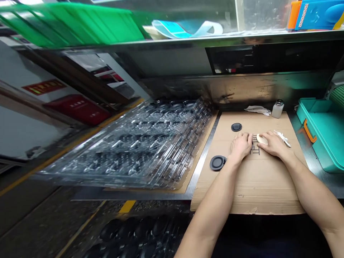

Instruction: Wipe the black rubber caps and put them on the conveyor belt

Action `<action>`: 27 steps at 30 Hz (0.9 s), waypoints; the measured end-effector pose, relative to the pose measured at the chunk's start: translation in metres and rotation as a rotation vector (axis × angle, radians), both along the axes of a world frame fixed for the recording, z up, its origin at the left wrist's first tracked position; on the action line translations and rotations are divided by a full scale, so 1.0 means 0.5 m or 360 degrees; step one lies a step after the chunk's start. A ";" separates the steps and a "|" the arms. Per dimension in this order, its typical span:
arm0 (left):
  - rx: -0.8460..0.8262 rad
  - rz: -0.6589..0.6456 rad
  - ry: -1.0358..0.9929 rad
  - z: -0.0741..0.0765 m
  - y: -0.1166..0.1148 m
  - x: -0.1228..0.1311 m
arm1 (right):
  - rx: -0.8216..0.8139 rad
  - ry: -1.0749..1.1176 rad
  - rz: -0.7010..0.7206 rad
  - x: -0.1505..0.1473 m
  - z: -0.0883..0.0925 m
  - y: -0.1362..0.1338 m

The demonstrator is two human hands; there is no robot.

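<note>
My right hand (272,144) pinches a small round cream-coloured pad (260,139) over the cardboard sheet (258,190). Just left of it, my left hand (241,145) rests low over the cardboard with its fingers bent together; what they hold, if anything, is hidden under them. One black round cap-like disc (217,162) lies beside my left forearm. Another black disc (236,127) sits farther back, beyond my left hand. A crumpled white cloth or glove (282,138) lies right behind my right hand.
Stacked clear plastic trays (150,143) with black round parts stand on the left. Behind the cardboard are a small bottle (277,108) and a white cloth (258,110). A teal bin (319,143) with an orange handle is at right. A shelf (182,44) runs above, carrying a green bin (72,25).
</note>
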State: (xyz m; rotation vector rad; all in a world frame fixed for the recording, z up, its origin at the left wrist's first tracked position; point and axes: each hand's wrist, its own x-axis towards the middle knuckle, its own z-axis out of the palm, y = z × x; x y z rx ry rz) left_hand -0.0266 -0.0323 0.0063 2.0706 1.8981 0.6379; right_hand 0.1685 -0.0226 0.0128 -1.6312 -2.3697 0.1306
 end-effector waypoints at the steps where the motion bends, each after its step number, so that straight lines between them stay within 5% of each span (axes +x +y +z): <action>1: -0.0014 -0.0138 -0.0026 0.000 -0.013 -0.006 | 0.0000 0.0007 -0.0003 -0.001 0.000 -0.001; 6: -0.0065 -0.0554 0.0021 -0.004 -0.037 -0.048 | -0.0043 0.0024 -0.0005 -0.009 0.003 -0.004; 12: 0.0087 -0.0266 0.0148 0.036 0.126 -0.135 | -0.0113 0.0087 -0.0008 -0.019 0.003 -0.007; 16: -0.0146 -0.0260 0.0210 0.042 0.235 -0.159 | -0.0160 0.0111 -0.0004 -0.023 0.000 -0.004; 23: -0.0268 -0.0353 0.0271 0.020 0.265 -0.150 | -0.0176 0.0110 -0.0005 -0.034 0.007 -0.011; 27: -0.0205 -0.0219 0.0677 0.076 0.314 -0.136 | -0.0216 0.0151 -0.0005 -0.043 -0.008 -0.005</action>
